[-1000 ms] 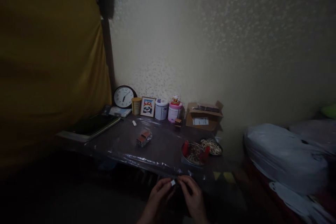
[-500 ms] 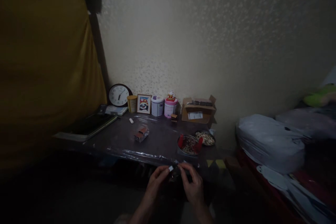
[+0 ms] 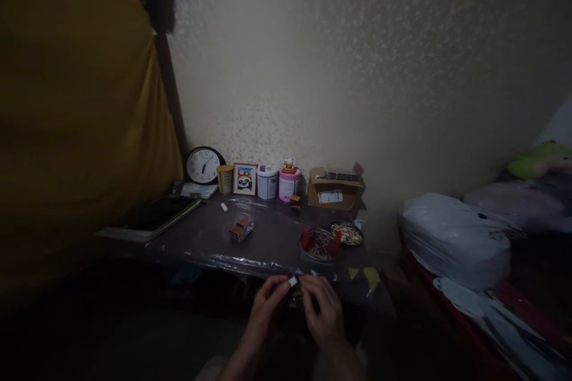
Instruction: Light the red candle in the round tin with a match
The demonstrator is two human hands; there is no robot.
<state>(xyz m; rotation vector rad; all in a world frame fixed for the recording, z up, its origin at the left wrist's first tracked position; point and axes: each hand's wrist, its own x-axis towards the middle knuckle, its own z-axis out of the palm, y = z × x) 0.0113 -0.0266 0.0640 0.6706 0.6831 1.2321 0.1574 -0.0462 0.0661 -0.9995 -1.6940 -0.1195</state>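
Observation:
My left hand (image 3: 266, 303) pinches a small white rectangular piece (image 3: 292, 281) between thumb and forefinger, just past the table's front edge. Close beside it, my right hand (image 3: 325, 306) has its thumb and fingertips pressed together; whatever they hold is too dark and small to name. Beyond the hands sits a round bowl (image 3: 318, 257) of small mixed bits, with red pieces standing at its two sides. Behind it to the right, a dark dish (image 3: 347, 233) holds many pale thin sticks. Small brown boxes in clear wrap (image 3: 241, 229) lie left of the bowl.
Along the wall stand a clock (image 3: 204, 165), yellow cup (image 3: 225, 178), panda picture (image 3: 245, 180), white tub (image 3: 267, 183), pink tub (image 3: 289, 186) with a figurine, and open cardboard box (image 3: 333, 193). Yellow scraps (image 3: 370, 277) lie front right. White bags (image 3: 453, 238) sit farther right.
My right fingers have shifted slightly and now bunch closer together near the white piece. The left hand keeps its pinch. The view has shifted a little.

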